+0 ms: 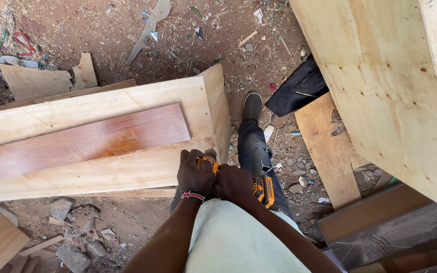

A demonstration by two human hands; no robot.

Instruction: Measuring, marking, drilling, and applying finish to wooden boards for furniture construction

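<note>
drill (261,188), orange and black, sits low centre, gripped by both hands and pressed toward the near corner of the wooden frame (127,151). right hand (234,183) wraps the handle, fingers closed on it; left hand (194,174), beaded bracelet at the wrist, clamps over the drill's front end, fingers curled tight. bit tip hidden under the hands, can't tell if it touches wood. looks like a drilling or screw-driving step at the frame's end board (221,108); next move likely calls for steady push, tool kept square to the joint. at 10 o'clock a reddish polished panel (87,139) lies inside the pale frame. at 12 the person's shoe (252,106) on bare dirt ground (178,45), littered with shavings and offcuts. at 2 o'clock big plywood sheets (380,91) lean; a dark cloth (297,91) beside them.
</note>
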